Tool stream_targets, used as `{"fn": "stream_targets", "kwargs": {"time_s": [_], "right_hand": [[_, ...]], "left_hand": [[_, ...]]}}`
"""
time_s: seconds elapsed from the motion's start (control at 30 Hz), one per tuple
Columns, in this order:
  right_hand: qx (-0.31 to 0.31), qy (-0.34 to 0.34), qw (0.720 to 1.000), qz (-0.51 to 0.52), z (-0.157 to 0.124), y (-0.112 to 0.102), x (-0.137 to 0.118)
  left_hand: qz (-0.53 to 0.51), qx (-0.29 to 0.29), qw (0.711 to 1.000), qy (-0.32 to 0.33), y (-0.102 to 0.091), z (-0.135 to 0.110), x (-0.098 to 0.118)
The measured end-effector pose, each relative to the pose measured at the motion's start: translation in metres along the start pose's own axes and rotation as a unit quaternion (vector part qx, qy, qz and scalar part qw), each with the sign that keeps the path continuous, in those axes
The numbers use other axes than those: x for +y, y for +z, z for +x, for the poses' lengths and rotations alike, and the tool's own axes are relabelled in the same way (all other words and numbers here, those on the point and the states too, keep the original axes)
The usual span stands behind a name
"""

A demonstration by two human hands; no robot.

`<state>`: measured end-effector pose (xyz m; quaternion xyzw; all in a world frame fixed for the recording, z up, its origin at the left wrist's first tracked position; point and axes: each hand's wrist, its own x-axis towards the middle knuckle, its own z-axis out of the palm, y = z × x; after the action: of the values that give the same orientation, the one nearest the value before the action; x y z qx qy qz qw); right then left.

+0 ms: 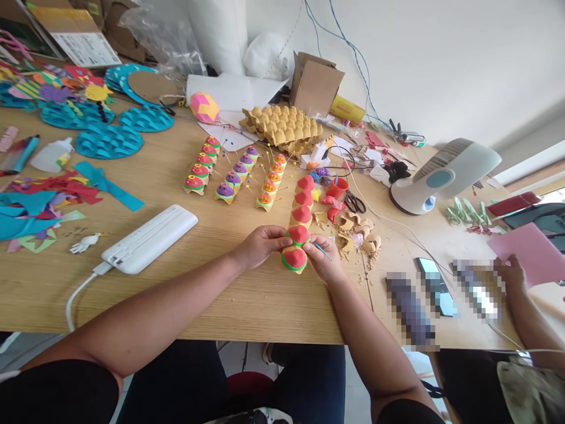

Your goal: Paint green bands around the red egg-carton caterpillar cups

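Both hands hold one strip (302,215) of egg carton, with red bumps and green borders, near the middle of the front edge of the tabletop (212,300). The left hand (263,246) has its thumb and fingers closed on the left side of the strip. The right hand (325,257) pinches the right side, fingers also closed, and a thin blue stick (323,252) shows at them. I cannot tell if the strip touches the wood.

Farther toward the back edge stand three painted strips: a dotted red one (203,165), a purple one (237,174) and an orange one (272,181), with pins around them. Behind these is the egg tray (282,122). Carton scraps (353,229) and scissors (354,203) lie right of the held strip. At the tabletop's right side, another person's hand (513,275) is at pink paper (532,253).
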<state>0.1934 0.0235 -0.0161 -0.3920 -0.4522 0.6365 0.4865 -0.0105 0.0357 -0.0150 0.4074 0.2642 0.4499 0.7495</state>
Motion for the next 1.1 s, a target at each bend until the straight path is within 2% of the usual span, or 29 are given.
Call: {"fn": "stream_targets", "kwargs": {"time_s": [0.17,0.37,0.47,0.53,0.67,0.73,0.9,1.1], "right_hand": [[0.021,-0.025,0.999,-0.041,0.002,0.001,0.000],[-0.017,-0.044,0.994,-0.099,-0.001,0.001,-0.005],[-0.046,-0.074,0.986,-0.145,-0.003,-0.001,-0.009],[-0.041,-0.094,0.982,-0.159,-0.002,-0.002,-0.011],[0.040,-0.146,0.986,-0.069,0.001,-0.003,-0.020],[0.055,-0.160,0.985,-0.021,0.000,-0.004,-0.027],[-0.050,-0.113,0.992,0.006,-0.010,-0.003,-0.032],[-0.076,-0.091,0.993,-0.007,-0.014,-0.002,-0.018]], "left_hand": [[-0.087,-0.019,0.996,-0.011,0.004,-0.001,0.000],[-0.147,-0.028,0.987,-0.067,0.005,-0.004,0.003],[-0.152,-0.023,0.986,-0.072,0.003,-0.004,0.004],[-0.158,-0.017,0.985,-0.064,0.002,-0.003,0.005],[-0.167,-0.005,0.984,-0.056,0.001,-0.002,0.007],[-0.166,-0.006,0.984,-0.065,0.002,-0.002,0.007],[-0.160,-0.015,0.984,-0.073,0.002,-0.001,0.006],[-0.140,-0.042,0.986,-0.075,0.004,-0.003,0.006]]}}
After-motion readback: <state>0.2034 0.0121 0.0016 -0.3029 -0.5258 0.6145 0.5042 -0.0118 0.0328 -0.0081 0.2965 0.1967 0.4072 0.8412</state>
